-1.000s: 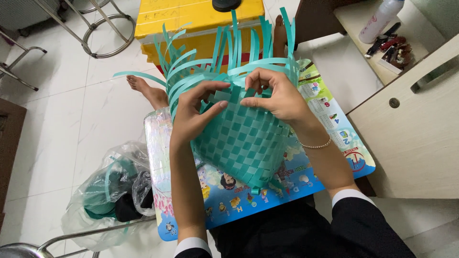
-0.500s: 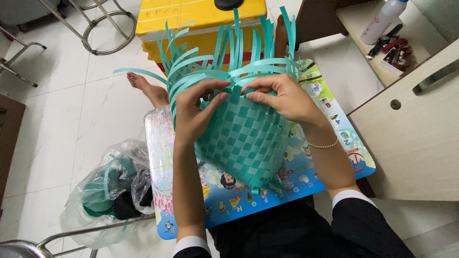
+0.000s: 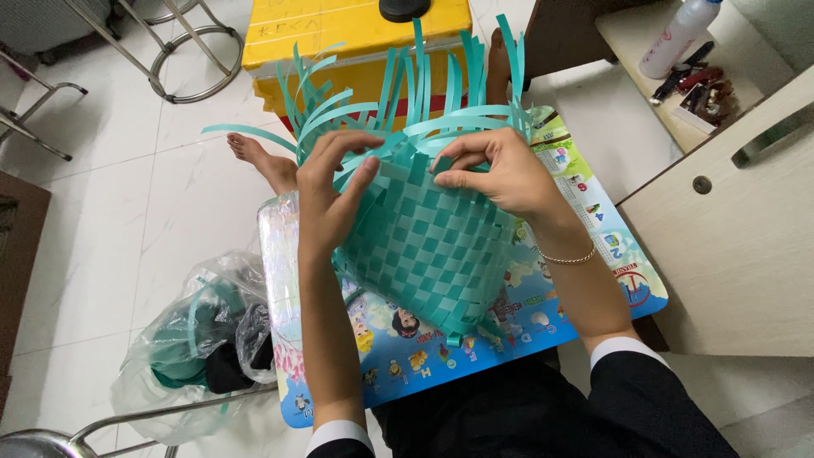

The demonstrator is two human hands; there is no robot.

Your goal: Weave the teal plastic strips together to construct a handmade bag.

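Observation:
A half-woven basket (image 3: 428, 246) of teal plastic strips rests on a colourful picture board (image 3: 407, 348) across my lap. Loose strip ends (image 3: 407, 93) stick up and out from its upper edge. My left hand (image 3: 335, 191) lies against the basket's left side with the fingers curled over the woven edge. My right hand (image 3: 496, 174) pinches a strip at the top edge of the weave, thumb and fingers closed on it. A thin bracelet (image 3: 566, 257) circles my right wrist.
A yellow box (image 3: 339, 38) stands behind the basket. A bare foot (image 3: 259, 157) rests on the white tiled floor. A clear plastic bag (image 3: 199, 331) with teal strips lies at the left. A light wooden cabinet (image 3: 738, 246) stands right; a shelf holds a white bottle (image 3: 678, 34). Metal stool legs (image 3: 182, 51) are at top left.
Both hands have shifted slightly along the basket's top edge, working the strips. The basket has tilted a little; the view has crept closer.

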